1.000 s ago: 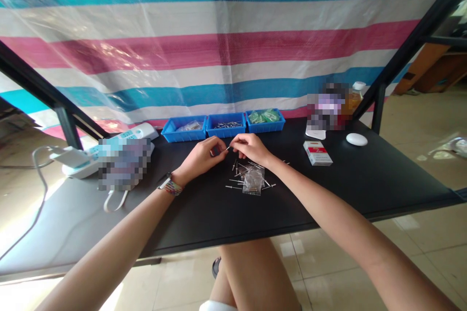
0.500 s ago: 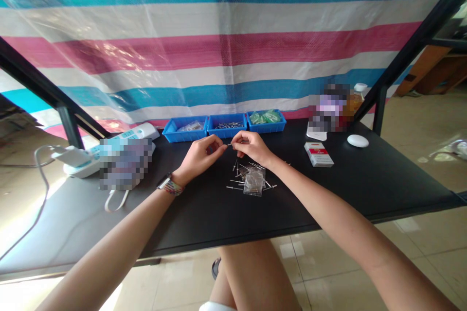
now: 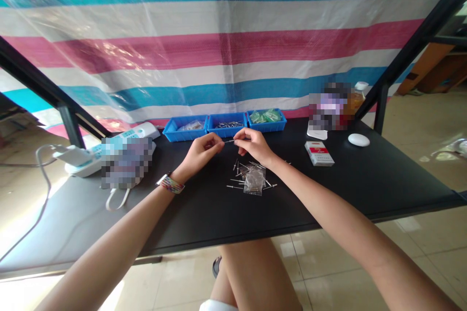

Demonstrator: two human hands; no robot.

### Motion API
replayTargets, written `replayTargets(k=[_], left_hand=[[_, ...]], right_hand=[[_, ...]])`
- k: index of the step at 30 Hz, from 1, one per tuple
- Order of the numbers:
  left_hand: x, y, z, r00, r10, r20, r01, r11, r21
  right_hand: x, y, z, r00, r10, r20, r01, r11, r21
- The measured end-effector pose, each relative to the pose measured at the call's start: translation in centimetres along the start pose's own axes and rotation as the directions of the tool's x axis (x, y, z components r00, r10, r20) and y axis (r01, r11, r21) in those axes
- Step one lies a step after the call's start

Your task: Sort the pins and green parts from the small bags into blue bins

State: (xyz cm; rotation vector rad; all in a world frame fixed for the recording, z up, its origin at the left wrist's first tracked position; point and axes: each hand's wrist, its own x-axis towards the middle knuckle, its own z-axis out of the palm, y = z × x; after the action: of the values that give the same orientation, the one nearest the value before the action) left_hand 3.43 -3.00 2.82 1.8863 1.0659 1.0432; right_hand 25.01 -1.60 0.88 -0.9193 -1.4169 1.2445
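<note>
Pinching one thin metal pin [image 3: 228, 142] between both hands, held up over the black desk [image 3: 197, 218]. Left hand [image 3: 201, 151]: thumb and forefinger closed on one end. Right hand [image 3: 254, 146]: fingertips closed on the other end, remaining fingers curled loosely. Pin spans the small gap between the two pinches, lying roughly level; too small to tell which end is which, or whether a second piece sits on it.

Handling judgement: a light fingertip pinch suits something this thin, since squeezing hard could roll or flick it. Both pinches are best lined up along the pin, so it does not bend or twist sideways. Wrists look better kept low and steady; leaving the middle stretch uncovered lets the eye check it.

Just nearer the body than the grip: loose pins [image 3: 235, 187] in a messy heap, with a clear bag [image 3: 254, 182] among them. A dropped pin would probably get lost there. Just beyond the grip, three blue trays [image 3: 226, 132] in a row; the middle one holds similar metal pieces.
</note>
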Motion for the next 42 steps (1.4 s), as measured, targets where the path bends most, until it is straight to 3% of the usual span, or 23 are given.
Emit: replayTargets(k=[12, 16, 20, 25, 33, 39, 42], left_hand=[[0.1, -0.9, 0.0, 0.998, 0.048, 0.034, -0.051, 0.995, 0.081], [-0.2, -0.7, 0.1, 0.981, 0.036, 0.192, -0.075, 0.977, 0.201], [-0.8, 0.1, 0.6, 0.925, 0.156, 0.347, -0.263, 0.921, 0.286], [-1.1, 0.3, 0.8, 0.901, 0.179, 0.395, -0.333, 0.869, 0.367], [-0.7, -0.5, 0.4, 0.921, 0.162, 0.354, -0.304, 0.868, 0.393], [-0.6, -0.2, 0.0, 0.909, 0.163, 0.384, -0.304, 0.889, 0.341], [-0.4, -0.3, -0.2, 0.915, 0.11, 0.388, -0.228, 0.934, 0.274]], right_hand=[[-0.2, -0.3, -0.2, 0.996, 0.074, 0.053, -0.081, 0.985, 0.151], [0.2, -0.4, 0.0, 0.996, 0.078, -0.046, -0.067, 0.975, 0.21], [0.9, -0.7, 0.1, 0.975, 0.107, -0.194, -0.041, 0.948, 0.316], [1.1, -0.3, -0.5, 0.975, 0.174, -0.138, -0.135, 0.958, 0.255], [0.7, 0.4, -0.6, 0.983, 0.149, -0.111, -0.133, 0.982, 0.137], [0.7, 0.3, -0.4, 0.983, 0.155, -0.093, -0.148, 0.986, 0.08], [0.7, 0.2, -0.5, 0.986, 0.156, -0.058, -0.152, 0.987, 0.056]])
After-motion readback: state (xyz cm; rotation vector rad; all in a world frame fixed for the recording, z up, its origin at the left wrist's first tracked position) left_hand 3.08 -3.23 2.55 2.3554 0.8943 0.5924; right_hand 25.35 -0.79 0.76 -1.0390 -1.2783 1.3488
